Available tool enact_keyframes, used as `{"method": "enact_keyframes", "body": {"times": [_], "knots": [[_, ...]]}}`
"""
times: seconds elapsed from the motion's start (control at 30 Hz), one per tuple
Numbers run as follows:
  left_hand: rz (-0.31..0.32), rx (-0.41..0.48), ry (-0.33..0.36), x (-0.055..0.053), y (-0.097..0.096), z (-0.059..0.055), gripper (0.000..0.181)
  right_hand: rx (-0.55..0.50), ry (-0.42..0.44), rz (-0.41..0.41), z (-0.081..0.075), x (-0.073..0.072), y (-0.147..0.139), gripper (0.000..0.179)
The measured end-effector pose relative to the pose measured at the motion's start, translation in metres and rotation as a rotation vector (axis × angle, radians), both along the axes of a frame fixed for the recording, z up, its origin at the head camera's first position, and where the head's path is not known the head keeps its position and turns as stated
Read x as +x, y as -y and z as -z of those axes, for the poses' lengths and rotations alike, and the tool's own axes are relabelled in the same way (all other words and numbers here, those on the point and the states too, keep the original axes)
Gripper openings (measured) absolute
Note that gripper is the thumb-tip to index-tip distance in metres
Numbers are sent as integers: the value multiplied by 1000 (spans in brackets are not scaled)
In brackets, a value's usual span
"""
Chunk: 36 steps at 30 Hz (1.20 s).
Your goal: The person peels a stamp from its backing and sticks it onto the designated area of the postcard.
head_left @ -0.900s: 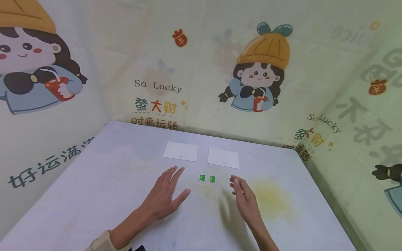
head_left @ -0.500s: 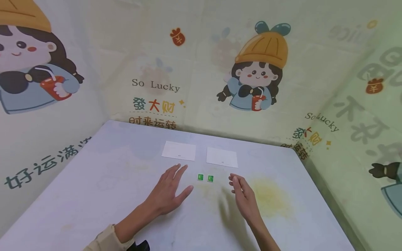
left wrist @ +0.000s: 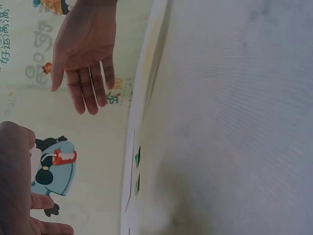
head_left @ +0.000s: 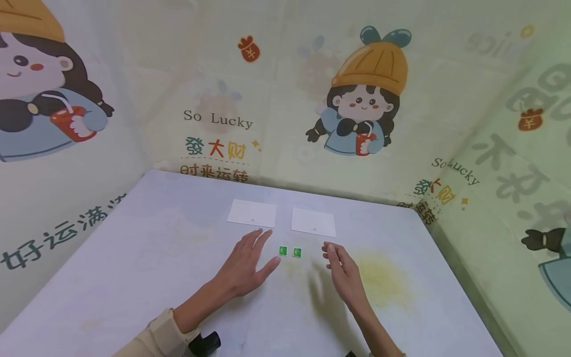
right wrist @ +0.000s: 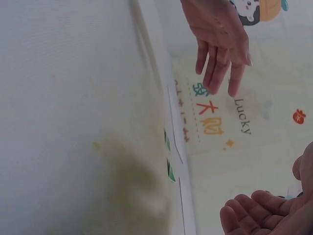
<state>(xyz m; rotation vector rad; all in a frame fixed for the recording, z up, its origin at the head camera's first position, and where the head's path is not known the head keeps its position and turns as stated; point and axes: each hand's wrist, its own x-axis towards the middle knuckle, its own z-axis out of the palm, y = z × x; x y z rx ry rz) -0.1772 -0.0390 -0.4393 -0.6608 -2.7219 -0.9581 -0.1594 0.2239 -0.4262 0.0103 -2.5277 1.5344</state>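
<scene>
Two small green stamps with pale borders lie side by side on the pale table. Behind them are two flat white cards, a left card and a right card, each with a tiny mark near its lower edge. My left hand hovers left of the stamps with fingers spread and thumb apart, holding nothing. On the other side, my right hand is raised over the table with its fingers loosely bent and nothing in them. The left wrist view shows the right hand's palm bare.
Cloth walls with printed cartoon figures and lettering stand behind and at both sides of the table. A yellow patch colours the tabletop at right. Something black sits at the left cuff.
My left hand has drifted right and slightly forward, closer to the stamps. The right hand has hardly moved. The whole head view has shifted slightly; stamps and cards lie as before.
</scene>
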Motion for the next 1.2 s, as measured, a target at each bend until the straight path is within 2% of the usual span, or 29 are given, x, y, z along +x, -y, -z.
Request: {"method": "enact_keyframes", "body": {"times": [0.2,0.43,0.6,0.8,1.2], "knots": [[11,52,43,-5,-7,-4,72,6,-4,2,-1,-6,2,46],[20,117,82,-16,-11,-7,69,-15,-20,16,-1,-9,5,44],[2,161,110,-25,-13,-7,68,-27,-25,22,1,-10,7,39],[9,196,147,-32,-15,-5,67,7,-8,49,4,-11,8,32],[11,233,134,-45,-20,1,65,75,-28,61,9,-16,10,23]]}}
